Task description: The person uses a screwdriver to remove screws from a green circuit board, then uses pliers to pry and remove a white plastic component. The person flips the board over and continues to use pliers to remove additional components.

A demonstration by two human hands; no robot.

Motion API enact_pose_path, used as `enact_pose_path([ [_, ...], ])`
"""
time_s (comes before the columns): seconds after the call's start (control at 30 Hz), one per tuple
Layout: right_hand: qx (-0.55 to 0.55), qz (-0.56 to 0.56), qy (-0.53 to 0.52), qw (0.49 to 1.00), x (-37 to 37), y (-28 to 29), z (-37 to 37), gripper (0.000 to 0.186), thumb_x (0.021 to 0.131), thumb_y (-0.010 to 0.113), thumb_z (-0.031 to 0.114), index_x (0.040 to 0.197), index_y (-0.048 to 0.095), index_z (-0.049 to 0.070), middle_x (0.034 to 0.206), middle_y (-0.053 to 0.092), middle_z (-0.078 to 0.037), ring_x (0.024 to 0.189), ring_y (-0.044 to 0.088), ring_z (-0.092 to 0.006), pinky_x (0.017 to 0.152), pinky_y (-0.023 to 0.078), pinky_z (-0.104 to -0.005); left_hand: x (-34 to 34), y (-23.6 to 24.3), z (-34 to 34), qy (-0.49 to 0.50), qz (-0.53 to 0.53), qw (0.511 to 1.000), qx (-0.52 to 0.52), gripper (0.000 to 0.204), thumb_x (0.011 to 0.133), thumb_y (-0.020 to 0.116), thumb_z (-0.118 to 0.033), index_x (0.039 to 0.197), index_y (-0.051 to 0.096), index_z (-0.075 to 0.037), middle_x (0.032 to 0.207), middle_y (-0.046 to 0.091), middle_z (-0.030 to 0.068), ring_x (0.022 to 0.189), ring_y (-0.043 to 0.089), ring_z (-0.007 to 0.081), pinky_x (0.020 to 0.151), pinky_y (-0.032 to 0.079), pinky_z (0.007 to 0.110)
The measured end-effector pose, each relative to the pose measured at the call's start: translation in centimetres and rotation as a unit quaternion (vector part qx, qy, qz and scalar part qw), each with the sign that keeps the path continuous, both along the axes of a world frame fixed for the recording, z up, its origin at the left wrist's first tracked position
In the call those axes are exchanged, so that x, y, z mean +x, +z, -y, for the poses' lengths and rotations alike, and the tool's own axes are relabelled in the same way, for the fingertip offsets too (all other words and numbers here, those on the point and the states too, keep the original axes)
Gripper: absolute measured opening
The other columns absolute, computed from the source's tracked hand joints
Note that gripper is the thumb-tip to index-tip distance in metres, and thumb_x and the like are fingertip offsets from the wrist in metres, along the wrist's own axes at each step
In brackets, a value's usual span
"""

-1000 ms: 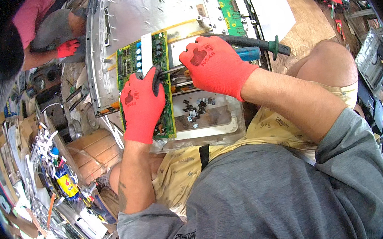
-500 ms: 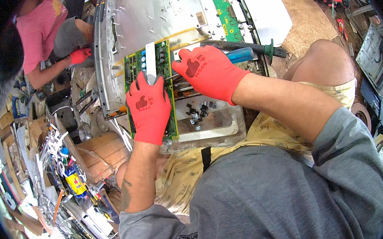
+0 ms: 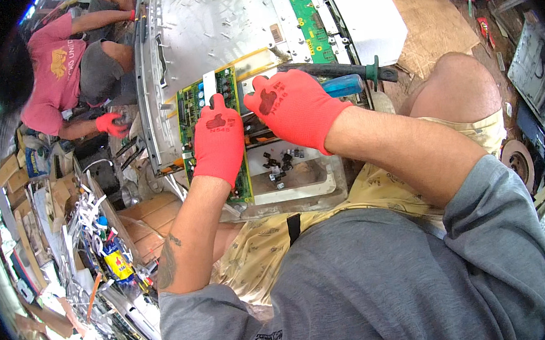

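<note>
My left hand (image 3: 217,139), in a red glove, grips the narrow green circuit board (image 3: 188,96), its fingertips at a white strip (image 3: 209,81) among blue capacitors. Just right of it, my right hand (image 3: 290,111), also red-gloved, is closed on a screwdriver, whose blue handle (image 3: 343,86) shows beyond my knuckles; the fist hides much of the tool. A black bar with a green guard (image 3: 354,70) lies behind that hand. The board rests on a large metal panel (image 3: 208,26). Below my hands, small dark parts (image 3: 279,169) lie in a clear plastic tray (image 3: 311,202).
A co-worker (image 3: 56,66) in pink works at the upper left, a red-gloved hand (image 3: 110,124) low beside the panel. Scrap strips and cardboard (image 3: 97,237) pile up at the left. A white sheet (image 3: 375,12), brown board (image 3: 441,19) and dismantled casings (image 3: 529,70) lie at the right.
My left hand has moved up along the board, and my right fist sits slightly lower and further left. The co-worker has shifted, with a second arm now showing at the panel's upper edge.
</note>
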State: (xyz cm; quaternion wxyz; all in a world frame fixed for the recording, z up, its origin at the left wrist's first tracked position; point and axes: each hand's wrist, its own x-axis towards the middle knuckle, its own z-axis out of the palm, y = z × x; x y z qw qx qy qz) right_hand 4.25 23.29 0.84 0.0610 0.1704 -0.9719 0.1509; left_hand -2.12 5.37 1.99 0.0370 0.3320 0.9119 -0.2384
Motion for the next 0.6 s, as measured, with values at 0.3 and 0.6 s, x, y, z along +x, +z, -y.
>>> enact_pose_path([
  [0.3, 0.015, 0.018, 0.010, 1.000, 0.2, -0.7, -0.8, 0.018, 0.091, 0.057, 0.018, 0.105, 0.065, 0.010, 0.101, 0.066, -0.014, 0.091, 0.070, -0.0287, 0.072, 0.055, -0.0400, -1.4, 2.0, 0.7, 0.009, 0.097, 0.989, 0.109, 0.047, 0.074, 0.072, -0.003, 0.119, 0.061, -0.003, 0.134, 0.054, 0.0232, 0.116, 0.060, 0.0412, 0.097, 0.052, 0.047],
  [0.6, -0.033, 0.091, -0.001, 0.995, 0.0, 0.9, -0.9, 0.018, 0.086, 0.063, 0.015, 0.103, 0.068, 0.012, 0.103, 0.067, -0.013, 0.093, 0.070, -0.0297, 0.076, 0.055, -0.0411, -2.4, 2.6, 4.2, -0.013, 0.178, 0.960, 0.216, 0.065, 0.070, 0.080, -0.011, 0.132, 0.059, -0.006, 0.139, 0.052, 0.0226, 0.133, 0.048, 0.0425, 0.113, 0.041, 0.045],
])
